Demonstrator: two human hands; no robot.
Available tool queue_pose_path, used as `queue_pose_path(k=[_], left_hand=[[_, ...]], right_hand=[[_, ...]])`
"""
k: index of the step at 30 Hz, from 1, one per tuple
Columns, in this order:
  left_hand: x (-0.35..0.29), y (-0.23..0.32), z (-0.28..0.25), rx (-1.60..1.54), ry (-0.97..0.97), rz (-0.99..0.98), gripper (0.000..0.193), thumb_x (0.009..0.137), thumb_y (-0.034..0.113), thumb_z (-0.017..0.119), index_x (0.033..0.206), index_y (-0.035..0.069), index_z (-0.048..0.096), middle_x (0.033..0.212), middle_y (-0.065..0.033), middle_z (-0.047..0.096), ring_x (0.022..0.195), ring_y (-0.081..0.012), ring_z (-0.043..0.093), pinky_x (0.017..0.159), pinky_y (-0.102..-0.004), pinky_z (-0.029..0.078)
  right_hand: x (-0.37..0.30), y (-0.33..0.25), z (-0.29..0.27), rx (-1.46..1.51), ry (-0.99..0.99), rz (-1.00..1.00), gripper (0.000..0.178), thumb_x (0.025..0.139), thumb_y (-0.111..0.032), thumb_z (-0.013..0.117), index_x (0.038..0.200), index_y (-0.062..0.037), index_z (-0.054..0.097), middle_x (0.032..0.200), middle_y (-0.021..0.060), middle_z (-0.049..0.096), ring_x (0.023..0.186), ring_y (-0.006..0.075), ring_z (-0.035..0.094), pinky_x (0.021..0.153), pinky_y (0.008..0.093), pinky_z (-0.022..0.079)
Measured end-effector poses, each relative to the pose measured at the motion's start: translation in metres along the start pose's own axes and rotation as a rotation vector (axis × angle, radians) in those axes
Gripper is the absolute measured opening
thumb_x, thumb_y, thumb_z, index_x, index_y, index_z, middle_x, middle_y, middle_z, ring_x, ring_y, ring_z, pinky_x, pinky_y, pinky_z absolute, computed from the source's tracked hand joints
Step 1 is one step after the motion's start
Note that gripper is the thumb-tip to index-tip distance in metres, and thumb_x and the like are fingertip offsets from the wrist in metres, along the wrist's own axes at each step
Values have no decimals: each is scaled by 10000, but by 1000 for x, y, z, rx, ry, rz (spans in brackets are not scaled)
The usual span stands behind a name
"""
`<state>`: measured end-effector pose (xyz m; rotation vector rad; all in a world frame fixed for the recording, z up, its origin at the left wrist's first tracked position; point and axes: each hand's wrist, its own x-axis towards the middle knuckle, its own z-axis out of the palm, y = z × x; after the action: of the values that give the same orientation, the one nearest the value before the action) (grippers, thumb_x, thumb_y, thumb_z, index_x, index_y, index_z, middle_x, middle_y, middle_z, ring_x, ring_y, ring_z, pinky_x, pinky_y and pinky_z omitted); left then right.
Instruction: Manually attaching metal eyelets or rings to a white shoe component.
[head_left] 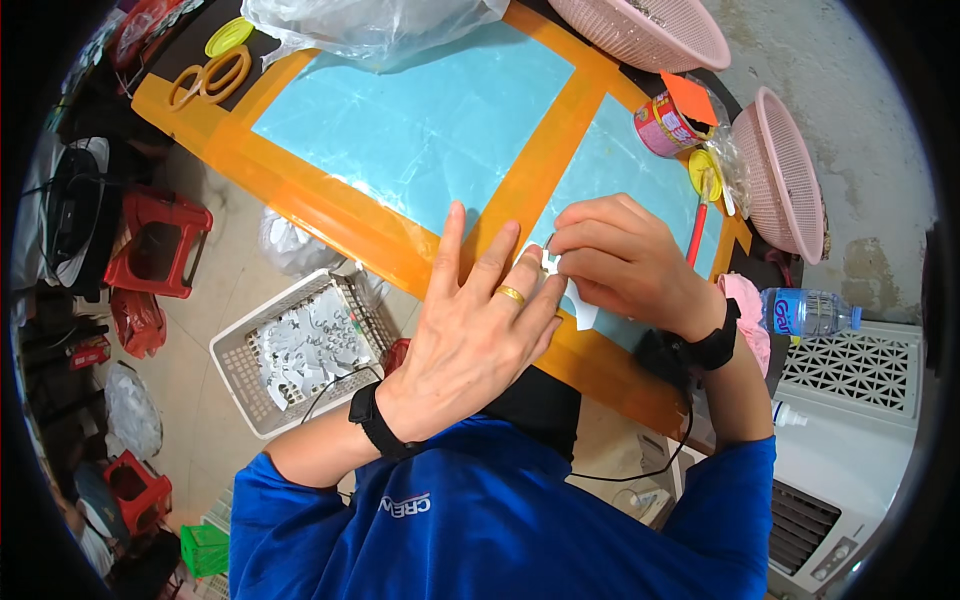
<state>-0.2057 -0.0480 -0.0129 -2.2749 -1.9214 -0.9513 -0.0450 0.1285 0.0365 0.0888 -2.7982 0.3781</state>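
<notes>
Blue shirt cloth lies nearest, just off the table's near edge. Over the table's near side, my right hand pinches a small white piece in its fingertips, probably for fine control. My left hand seems to steady it; whether that grip is closed, I cannot tell. Scissors rest at the table's far left corner, likely out of my way.
</notes>
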Motion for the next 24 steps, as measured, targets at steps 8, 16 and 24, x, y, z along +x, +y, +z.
queue_pose_path(k=[8,16,24], left_hand=[[0,-1,0,3,16,23,416,908,256,810,1287,95,754,1259,-132,683,1372,-366,608,1269,-749,264],[0,2,-1,10,-3,-9,445,890,253,842,1323,187,761,1270,-78,674,1413,-321,591,1297,-728,218],[0,2,-1,11,-1,-7,441,892,255,842,1321,185,765,1270,-73,681,1402,-309,596,1296,-724,218]], right_hand=[[14,10,-12,272,-86,149,296,820,9,741,1092,-82,666,949,31,651,935,277,655,833,395,543],[28,17,-14,274,-217,148,332,909,-20,696,1228,-63,614,953,83,647,929,311,660,824,424,538],[21,16,-7,228,-203,0,252,941,-65,666,1187,-28,623,1070,125,682,986,344,655,864,438,542]])
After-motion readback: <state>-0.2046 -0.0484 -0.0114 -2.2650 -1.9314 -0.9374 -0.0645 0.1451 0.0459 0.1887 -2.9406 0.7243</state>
